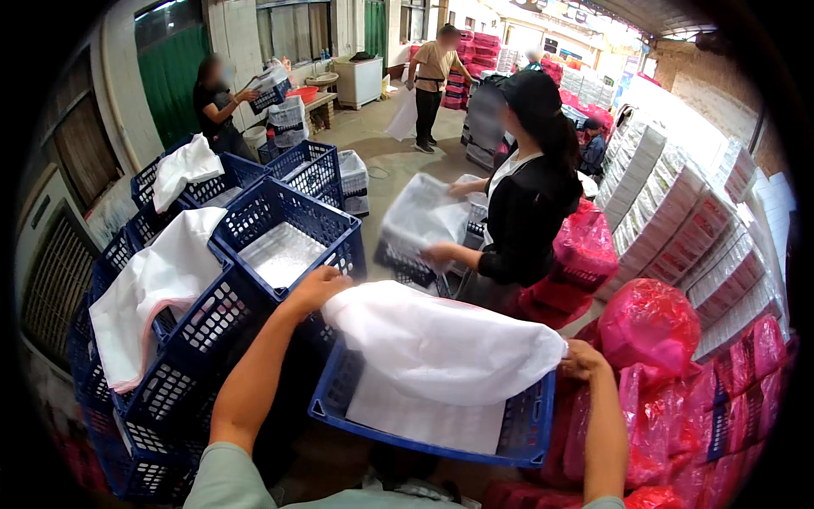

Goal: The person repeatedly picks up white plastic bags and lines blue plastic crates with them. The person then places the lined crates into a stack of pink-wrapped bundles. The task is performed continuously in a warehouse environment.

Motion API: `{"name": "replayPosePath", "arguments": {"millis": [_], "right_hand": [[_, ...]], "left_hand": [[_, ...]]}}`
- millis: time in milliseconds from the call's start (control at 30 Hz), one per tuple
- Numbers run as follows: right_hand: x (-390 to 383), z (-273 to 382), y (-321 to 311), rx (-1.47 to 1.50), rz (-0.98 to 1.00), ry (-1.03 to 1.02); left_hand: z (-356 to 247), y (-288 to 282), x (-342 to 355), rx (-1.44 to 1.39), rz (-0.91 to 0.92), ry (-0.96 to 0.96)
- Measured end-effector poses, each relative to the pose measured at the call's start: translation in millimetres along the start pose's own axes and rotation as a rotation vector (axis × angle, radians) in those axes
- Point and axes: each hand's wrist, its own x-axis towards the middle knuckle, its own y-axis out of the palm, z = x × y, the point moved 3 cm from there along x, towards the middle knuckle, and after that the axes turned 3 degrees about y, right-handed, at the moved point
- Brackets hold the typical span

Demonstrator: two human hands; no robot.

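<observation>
The person's two hands are working well apart, with a white bag (441, 343) spanning between them. The left hand (319, 287) is reaching forward and sitting higher, its fingers curling closed over the bag's near-left end; its forearm is slanting inward from the lower left, the elbow bending out to the side. The right hand (582, 360) is holding lower and closer to the body, fingers folding tight on the opposite end in what is looking like a pinch, though the thumb's exact place I am not able to tell. That forearm is rising almost straight from below.

The bag is sagging between the hands, hanging over the far side of a blue crate (543, 420) and covering part of its opening. Inside the crate, a white sheet (424, 417) is lying across the bottom.

To the left, another white bag, the draped one (161, 276), is hanging over stacked crates (199, 327). Pink bundles (653, 327) are standing just beside the right arm. Ahead, a co-worker (536, 199) in black is holding another crate (403, 261).
</observation>
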Motion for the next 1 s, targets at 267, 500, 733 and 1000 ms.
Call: {"name": "replayPosePath", "arguments": {"millis": [267, 500, 733, 1000], "right_hand": [[-120.2, 124.2, 122.7, -1.051, -0.366, -1.389], [-185.5, 104.1, 134.3, -0.974, -0.175, -1.081], [-255.3, 30.0, 130.1, -1.353, -0.095, -1.149], [-303.9, -47.6, 127.7, -0.985, -0.489, -0.966]], "left_hand": [[-37.5, 3.2, -55.2, 0.189, -0.121, 0.464], [-68.0, 5.9, -109.3, 0.115, -0.266, 0.503], [-84.8, 21.9, -161.6, 0.358, -0.140, 0.563], [-99.4, 31.6, -231.7, 0.424, -0.053, 0.593]]}}
